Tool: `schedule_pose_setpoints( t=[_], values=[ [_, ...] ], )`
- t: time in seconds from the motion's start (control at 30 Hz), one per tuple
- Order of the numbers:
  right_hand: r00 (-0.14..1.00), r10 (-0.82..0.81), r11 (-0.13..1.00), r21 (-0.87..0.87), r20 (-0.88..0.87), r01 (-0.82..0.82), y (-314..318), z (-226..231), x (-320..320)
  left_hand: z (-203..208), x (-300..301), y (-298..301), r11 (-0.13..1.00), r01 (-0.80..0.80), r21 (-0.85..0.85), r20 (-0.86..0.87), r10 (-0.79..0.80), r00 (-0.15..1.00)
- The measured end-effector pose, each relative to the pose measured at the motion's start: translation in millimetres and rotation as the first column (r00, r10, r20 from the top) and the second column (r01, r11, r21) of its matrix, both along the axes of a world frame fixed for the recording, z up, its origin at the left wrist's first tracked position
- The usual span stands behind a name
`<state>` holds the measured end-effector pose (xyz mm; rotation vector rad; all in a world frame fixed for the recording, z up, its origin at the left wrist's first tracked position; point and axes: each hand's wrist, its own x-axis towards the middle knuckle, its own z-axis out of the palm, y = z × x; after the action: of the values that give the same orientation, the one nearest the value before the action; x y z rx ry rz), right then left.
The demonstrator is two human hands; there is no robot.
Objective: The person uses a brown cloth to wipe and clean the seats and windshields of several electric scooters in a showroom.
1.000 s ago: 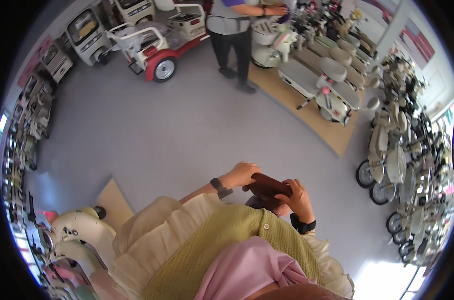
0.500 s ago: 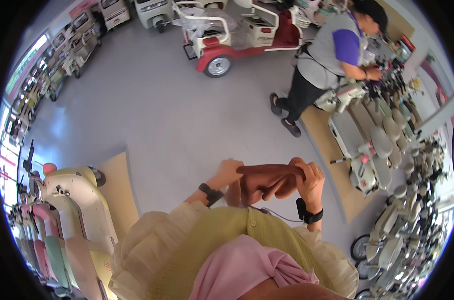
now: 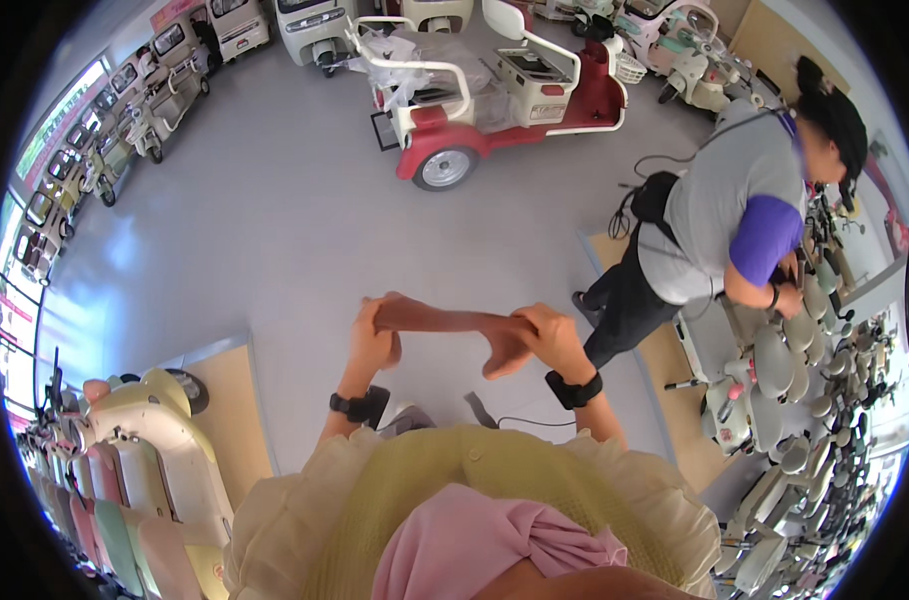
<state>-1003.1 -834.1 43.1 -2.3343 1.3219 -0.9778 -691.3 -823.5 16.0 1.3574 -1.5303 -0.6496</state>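
Grey floor (image 3: 255,230) extends under and around the red-and-white three-wheeler (image 3: 520,135), the widest vehicle in view. A row of small cabin vehicles (image 3: 170,100) is parked to the left of the three-wheeler. A cream scooter (image 3: 190,440) stands nearer than the three-wheeler and to its left, beside a tan board (image 3: 240,420). A co-worker (image 3: 725,210) in a grey shirt with purple sleeves leans forward, to the right of the three-wheeler and nearer. The co-worker's forearms reach toward a group of scooter seats (image 3: 775,365); contact cannot be confirmed.

A brown cloth (image 3: 445,318) is suspended on the near side of the three-wheeler, directly below it in the view. The cloth spans both hands as a narrow strip, with a loose fold hanging beside each grip. The left hand (image 3: 373,342) clasps one end, fingers curled over the material. The right hand (image 3: 555,340) clasps the other end in the same manner. The hands are well apart. Each wrist carries a black band (image 3: 575,390), likewise on the near side of the three-wheeler.
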Motion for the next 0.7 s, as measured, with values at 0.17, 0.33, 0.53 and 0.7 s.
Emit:
schedule_pose_setpoints(
  t=[0.17, 0.33, 0.53, 0.7],
  values=[
    [1.0, 0.001, 0.99, 0.144, -0.022, 0.002, -77, -36, 29, 16, 20, -74, 0.996, -0.067, -0.06, 0.048, 0.07, 0.996],
    [0.98, -0.193, 0.97, 0.144, -0.042, 0.197, -163, -68, 59, 32, 30, -170, 0.997, 0.064, 0.048, -0.093, -0.059, 0.994],
    [0.918, -0.393, 0.886, 0.247, -0.046, 0.392, -275, -59, 71, 51, 65, -313, 0.982, 0.188, 0.02, -0.046, -0.187, 0.981],
    [0.861, -0.504, 0.859, 0.067, -0.066, 0.508, -351, -51, 60, 44, 58, -428, 0.956, 0.289, 0.047, -0.031, -0.288, 0.957]
  ],
)
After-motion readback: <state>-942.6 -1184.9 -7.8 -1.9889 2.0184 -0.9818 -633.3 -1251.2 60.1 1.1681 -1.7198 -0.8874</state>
